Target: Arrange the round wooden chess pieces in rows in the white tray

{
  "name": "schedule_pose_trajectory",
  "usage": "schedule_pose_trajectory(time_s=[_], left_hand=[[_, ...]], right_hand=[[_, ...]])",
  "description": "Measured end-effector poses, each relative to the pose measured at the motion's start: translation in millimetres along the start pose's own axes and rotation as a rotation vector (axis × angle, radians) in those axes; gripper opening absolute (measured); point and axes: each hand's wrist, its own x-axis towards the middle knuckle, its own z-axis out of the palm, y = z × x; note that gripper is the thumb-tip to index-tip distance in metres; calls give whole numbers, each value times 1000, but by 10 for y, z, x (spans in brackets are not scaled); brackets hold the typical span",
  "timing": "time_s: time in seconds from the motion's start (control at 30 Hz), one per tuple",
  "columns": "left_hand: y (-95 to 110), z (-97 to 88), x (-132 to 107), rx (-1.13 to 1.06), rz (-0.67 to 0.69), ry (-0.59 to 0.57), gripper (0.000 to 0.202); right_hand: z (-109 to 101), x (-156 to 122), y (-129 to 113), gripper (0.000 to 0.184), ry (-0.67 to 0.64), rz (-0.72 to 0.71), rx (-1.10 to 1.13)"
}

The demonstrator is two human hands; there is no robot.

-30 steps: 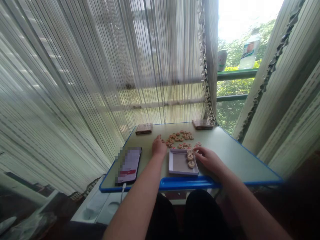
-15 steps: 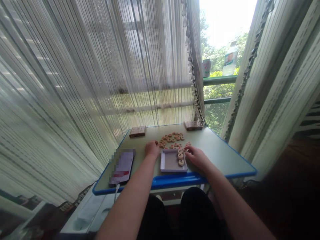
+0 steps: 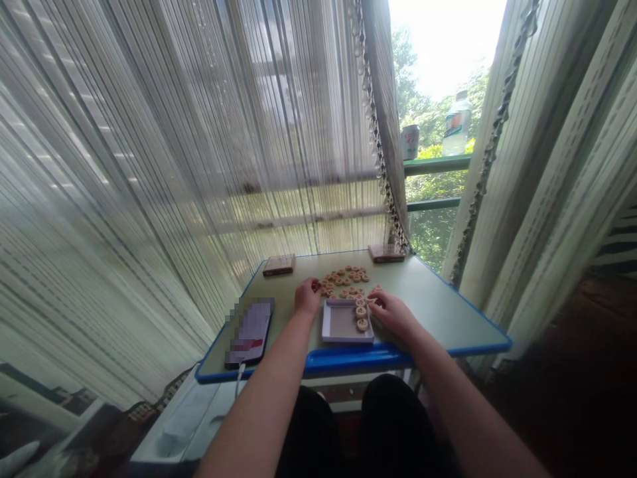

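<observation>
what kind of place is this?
Probably a home, perhaps an enclosed balcony or window corner: sheer striped curtains, greenery beyond a green rail, and a small blue-edged table.

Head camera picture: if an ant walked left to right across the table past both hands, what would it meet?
Smartphone → left hand → open white box with Chinese chess pieces along its right side → right hand.

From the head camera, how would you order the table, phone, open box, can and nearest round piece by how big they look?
1. Table
2. Phone and open box: too alike to rank
3. Can
4. Nearest round piece
</observation>
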Motion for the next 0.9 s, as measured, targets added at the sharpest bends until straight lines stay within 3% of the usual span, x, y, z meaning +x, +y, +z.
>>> schedule_pose_trajectory(time_s=[0.13, 0.23, 0.4, 0.53, 0.7, 0.8, 0.9], left_hand=[[14, -4, -19, -43, -14, 38, 19], [75, -11, -49, -57, 14, 86, 18], [169, 11, -107, -151, -47, 40, 18], [163, 27, -99, -126, -99, 38, 18], [93, 4, -51, -101, -184, 40, 21], [76, -22, -13, -122, -238, 50, 25], [93, -27, 92, -167, -285, 108, 26]], right_hand=[[14, 24, 17, 29, 4, 29, 9], [-26, 72, -23, 28, 17, 139, 115], [-240, 221, -226, 25, -223, 306, 417], [-282, 486, -359, 26, -268, 227, 485], [-42, 884, -257, 25, -114, 115, 376], [95, 1015, -63, 25, 55, -6, 190], [154, 1032, 83, 22, 81, -144, -56]])
